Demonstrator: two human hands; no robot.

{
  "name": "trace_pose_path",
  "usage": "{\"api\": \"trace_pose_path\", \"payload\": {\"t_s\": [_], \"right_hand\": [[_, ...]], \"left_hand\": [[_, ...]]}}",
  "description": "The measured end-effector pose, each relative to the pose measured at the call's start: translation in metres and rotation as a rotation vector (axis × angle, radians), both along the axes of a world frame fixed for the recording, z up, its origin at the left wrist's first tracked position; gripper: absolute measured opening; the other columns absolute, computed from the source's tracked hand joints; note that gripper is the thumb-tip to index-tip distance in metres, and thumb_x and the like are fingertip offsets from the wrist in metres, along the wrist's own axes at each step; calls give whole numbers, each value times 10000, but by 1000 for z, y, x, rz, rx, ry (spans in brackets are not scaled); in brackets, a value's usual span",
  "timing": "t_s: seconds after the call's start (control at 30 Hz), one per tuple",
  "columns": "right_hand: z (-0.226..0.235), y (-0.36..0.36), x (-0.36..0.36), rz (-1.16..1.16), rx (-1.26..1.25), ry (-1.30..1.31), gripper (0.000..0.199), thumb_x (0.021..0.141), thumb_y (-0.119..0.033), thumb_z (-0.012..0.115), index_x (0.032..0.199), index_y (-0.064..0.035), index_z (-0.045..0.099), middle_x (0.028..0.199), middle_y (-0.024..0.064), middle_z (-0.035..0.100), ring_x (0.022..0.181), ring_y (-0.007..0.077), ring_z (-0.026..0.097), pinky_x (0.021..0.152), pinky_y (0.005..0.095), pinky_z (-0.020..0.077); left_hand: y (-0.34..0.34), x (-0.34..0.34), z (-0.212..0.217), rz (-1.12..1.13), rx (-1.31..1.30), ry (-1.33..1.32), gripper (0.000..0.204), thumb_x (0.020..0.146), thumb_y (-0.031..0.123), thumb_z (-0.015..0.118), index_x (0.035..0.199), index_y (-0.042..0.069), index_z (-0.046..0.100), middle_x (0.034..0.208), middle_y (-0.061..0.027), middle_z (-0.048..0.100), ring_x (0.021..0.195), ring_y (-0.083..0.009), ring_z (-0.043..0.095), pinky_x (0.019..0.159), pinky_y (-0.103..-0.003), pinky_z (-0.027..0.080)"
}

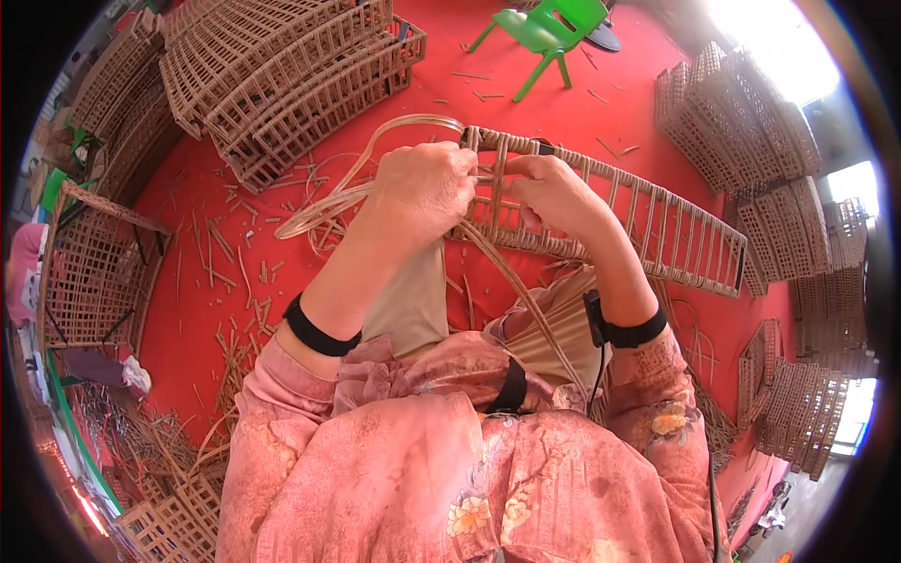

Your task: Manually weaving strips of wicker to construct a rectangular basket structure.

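Note:
In front of my lap lies a long, ladder-like wicker frame [739,267], slanting away to the right with cross bars wound in rattan. My left hand [427,188] is closed at its left end, gripping a rattan strand; the fingertips are partly hidden. My right hand [554,192] curls its fingers at a wound bar beside it, holding the frame. Loose rattan strands [310,220] loop out to the left of my left hand. Another rattan length [526,296] runs from below the hands down across my lap.
Wicker panels [282,94] are stacked at the far left, and more stacks [779,178] stand at right. A green plastic chair [549,33] is at the back. Cane scraps [221,239] litter the red floor [375,94]. Another person's shoe [136,375] shows at left, beside a wicker piece [94,272].

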State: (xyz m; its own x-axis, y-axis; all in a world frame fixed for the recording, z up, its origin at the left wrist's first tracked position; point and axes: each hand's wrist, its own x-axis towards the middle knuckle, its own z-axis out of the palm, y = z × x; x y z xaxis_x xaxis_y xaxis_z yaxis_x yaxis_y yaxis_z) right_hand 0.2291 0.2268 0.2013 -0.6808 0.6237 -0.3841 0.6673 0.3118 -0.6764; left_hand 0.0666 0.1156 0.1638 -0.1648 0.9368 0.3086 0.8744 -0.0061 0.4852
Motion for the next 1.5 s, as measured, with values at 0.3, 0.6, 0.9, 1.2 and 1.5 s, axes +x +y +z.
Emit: {"api": "trace_pose_path", "payload": {"t_s": [0.3, 0.6, 0.9, 1.2, 1.5], "right_hand": [[-15, -12, 18, 37, 427, 68, 293, 863, -297, 637, 854, -14, 716, 678, 198, 642, 680, 364, 663, 672, 449, 521], [30, -38, 81, -188, 383, 194, 233, 886, -227, 656, 864, -2, 714, 630, 125, 610, 601, 198, 624, 592, 338, 470], [-17, -23, 74, -388, 175, 379, 309, 932, -157, 583, 1188, 11, 626, 801, 167, 696, 723, 233, 696, 674, 367, 538], [-12, 3, 61, -124, 247, 65, 288, 901, -209, 521, 1004, -1, 692, 724, 201, 686, 733, 328, 691, 705, 442, 527], [-6, 15, 76, -73, -37, 53, 266, 902, -211, 569, 929, 20, 700, 628, 115, 666, 546, 174, 625, 545, 337, 500]], "left_hand": [[0, -2, -8, -91, 137, -55, 148, 839, 168, 683, 934, 61, 720, 848, -92, 643, 814, -286, 650, 716, -397, 507], [18, 46, -18, -367, 287, -410, 159, 954, 136, 653, 1029, 0, 687, 997, -70, 667, 834, -171, 628, 733, -321, 506], [4, 66, -5, 76, 35, -830, 170, 856, 75, 695, 1003, 49, 614, 723, 42, 549, 636, -22, 478, 578, -209, 403], [1, 64, 1, 120, 17, -520, 187, 863, 46, 676, 1033, 48, 598, 697, -3, 571, 631, -88, 541, 609, -269, 464], [18, 69, -14, -16, 89, -416, 162, 869, 25, 670, 1017, 47, 609, 825, -56, 610, 691, -138, 618, 657, -311, 507]]}}
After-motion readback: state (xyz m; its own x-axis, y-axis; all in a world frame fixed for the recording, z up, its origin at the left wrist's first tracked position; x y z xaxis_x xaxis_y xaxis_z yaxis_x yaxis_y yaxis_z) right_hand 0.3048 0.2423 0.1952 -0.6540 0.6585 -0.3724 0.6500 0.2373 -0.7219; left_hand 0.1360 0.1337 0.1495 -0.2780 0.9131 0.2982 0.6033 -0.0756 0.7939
